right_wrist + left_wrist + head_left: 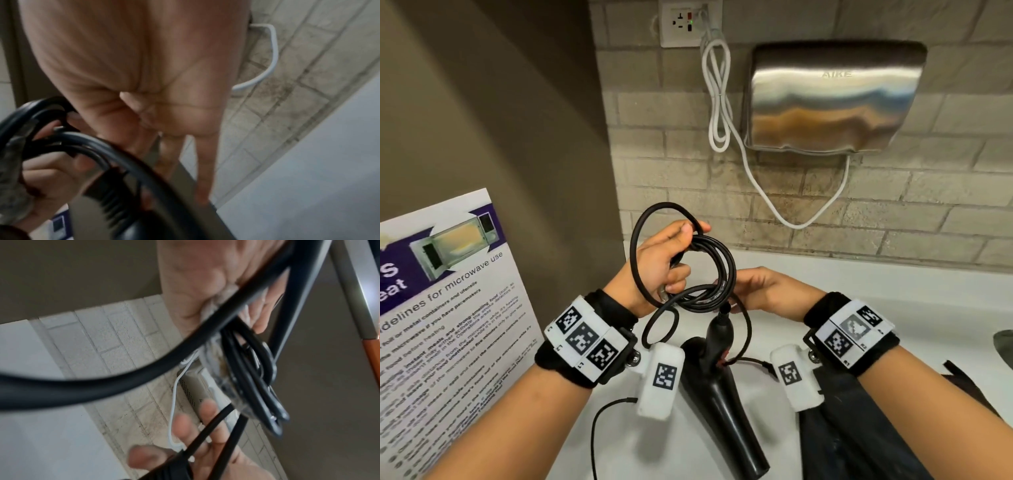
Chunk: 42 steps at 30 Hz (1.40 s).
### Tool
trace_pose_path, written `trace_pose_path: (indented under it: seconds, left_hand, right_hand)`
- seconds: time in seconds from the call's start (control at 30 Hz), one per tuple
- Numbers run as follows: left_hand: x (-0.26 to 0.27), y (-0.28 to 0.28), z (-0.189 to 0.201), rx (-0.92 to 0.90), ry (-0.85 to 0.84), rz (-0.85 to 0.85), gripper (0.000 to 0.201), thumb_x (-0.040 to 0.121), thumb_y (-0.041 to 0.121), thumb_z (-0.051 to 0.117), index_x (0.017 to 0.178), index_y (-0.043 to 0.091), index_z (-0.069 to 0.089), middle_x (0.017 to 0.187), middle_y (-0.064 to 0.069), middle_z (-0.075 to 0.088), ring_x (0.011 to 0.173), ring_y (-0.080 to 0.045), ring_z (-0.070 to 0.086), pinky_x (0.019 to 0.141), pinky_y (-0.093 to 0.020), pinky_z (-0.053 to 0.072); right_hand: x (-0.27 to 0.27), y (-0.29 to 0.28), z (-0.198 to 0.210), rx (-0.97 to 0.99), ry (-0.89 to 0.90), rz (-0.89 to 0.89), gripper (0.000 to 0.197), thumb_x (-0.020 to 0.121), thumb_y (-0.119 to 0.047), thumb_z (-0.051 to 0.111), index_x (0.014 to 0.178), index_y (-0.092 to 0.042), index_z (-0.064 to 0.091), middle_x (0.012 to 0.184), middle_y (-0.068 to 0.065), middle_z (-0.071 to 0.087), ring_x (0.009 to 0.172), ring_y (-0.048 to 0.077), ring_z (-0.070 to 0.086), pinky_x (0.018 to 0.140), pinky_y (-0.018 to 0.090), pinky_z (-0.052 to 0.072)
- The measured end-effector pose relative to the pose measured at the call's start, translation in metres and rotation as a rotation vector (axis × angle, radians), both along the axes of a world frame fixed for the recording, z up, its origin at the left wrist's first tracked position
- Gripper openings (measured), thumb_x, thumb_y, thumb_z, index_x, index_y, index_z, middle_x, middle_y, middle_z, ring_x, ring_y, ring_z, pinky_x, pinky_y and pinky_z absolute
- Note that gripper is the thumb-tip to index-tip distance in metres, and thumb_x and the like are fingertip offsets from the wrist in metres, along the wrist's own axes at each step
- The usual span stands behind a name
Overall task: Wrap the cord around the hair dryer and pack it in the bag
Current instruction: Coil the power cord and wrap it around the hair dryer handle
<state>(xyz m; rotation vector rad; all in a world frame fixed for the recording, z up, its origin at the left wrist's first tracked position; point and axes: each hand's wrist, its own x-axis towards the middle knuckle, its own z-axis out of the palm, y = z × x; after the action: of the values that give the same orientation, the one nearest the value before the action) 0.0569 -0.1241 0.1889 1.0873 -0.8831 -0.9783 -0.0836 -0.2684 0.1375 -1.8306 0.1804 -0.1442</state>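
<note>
The black cord point(730, 270) is gathered into several loops in the air above the white counter point(876, 284). My left hand point(664, 263) grips the coil from the left, fingers curled round the strands point(123, 381). From the right, my right hand point(763, 291) holds the coil's lower edge between thumb and fingers; the fingertips are hidden behind the loops. The cord point(144, 162) runs down into the handle of the black hair dryer point(722, 404), which lies on the counter below both hands. A black bag point(859, 428) lies on the counter beside the dryer, under my right forearm.
A steel hand dryer point(832, 99) hangs on the tiled wall, its white cable point(717, 102) looping up to an outlet point(685, 22). A microwave-use poster point(448, 308) stands at the left. A dark object shows at the right edge point(1003, 346).
</note>
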Motion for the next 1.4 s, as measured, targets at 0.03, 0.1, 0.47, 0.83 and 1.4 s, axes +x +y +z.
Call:
trace_pose_path:
  seconds: [0.03, 0.1, 0.47, 0.83, 1.4]
  left_hand:
    - [0.001, 0.000, 0.000, -0.001, -0.001, -0.001, 0.026, 0.098, 0.022, 0.033, 0.096, 0.018, 0.059, 0.080, 0.005, 0.060, 0.031, -0.001, 0.021, 0.032, -0.012, 0.019]
    - [0.001, 0.002, 0.000, -0.002, 0.002, -0.007, 0.026, 0.098, 0.022, 0.033, 0.097, 0.018, 0.058, 0.080, 0.005, 0.059, 0.031, -0.001, 0.021, 0.032, -0.013, 0.021]
    - [0.001, 0.006, 0.003, 0.081, -0.006, -0.051, 0.026, 0.097, 0.025, 0.037, 0.097, 0.015, 0.060, 0.069, 0.011, 0.067, 0.030, -0.001, 0.021, 0.032, -0.012, 0.017]
    - [0.009, 0.008, 0.005, 0.089, 0.024, 0.069, 0.024, 0.096, 0.026, 0.041, 0.095, 0.012, 0.061, 0.078, -0.003, 0.060, 0.028, 0.000, 0.018, 0.031, -0.012, 0.016]
    - [-0.001, 0.002, 0.001, 0.141, 0.176, -0.016, 0.028, 0.095, 0.033, 0.041, 0.099, 0.012, 0.060, 0.086, -0.001, 0.062, 0.027, 0.000, 0.021, 0.027, -0.011, 0.018]
  right_hand:
    - [-0.002, -0.001, 0.002, 0.020, -0.012, -0.014, 0.041, 0.073, 0.003, 0.052, 0.111, -0.010, 0.057, 0.094, -0.008, 0.072, 0.092, 0.010, 0.065, 0.084, 0.026, 0.050]
    - [-0.005, -0.002, 0.005, 0.043, -0.031, -0.018, 0.037, 0.073, -0.019, 0.069, 0.108, -0.014, 0.058, 0.093, -0.008, 0.071, 0.088, 0.009, 0.064, 0.081, 0.026, 0.051]
    - [0.002, -0.009, 0.008, -0.231, -0.277, -0.658, 0.033, 0.090, 0.002, 0.048, 0.075, -0.025, 0.061, 0.063, -0.010, 0.065, 0.050, -0.001, 0.060, 0.054, 0.022, 0.045]
    - [-0.012, -0.047, 0.001, -0.281, -0.194, -1.066, 0.019, 0.093, -0.006, 0.044, 0.093, -0.015, 0.061, 0.077, 0.000, 0.059, 0.054, 0.016, 0.054, 0.050, 0.018, 0.043]
    - [0.006, 0.003, -0.002, -1.252, 0.010, -0.633, 0.056, 0.084, -0.059, 0.015, 0.110, -0.022, 0.047, 0.097, -0.002, 0.052, 0.088, 0.026, 0.057, 0.063, 0.030, 0.038]
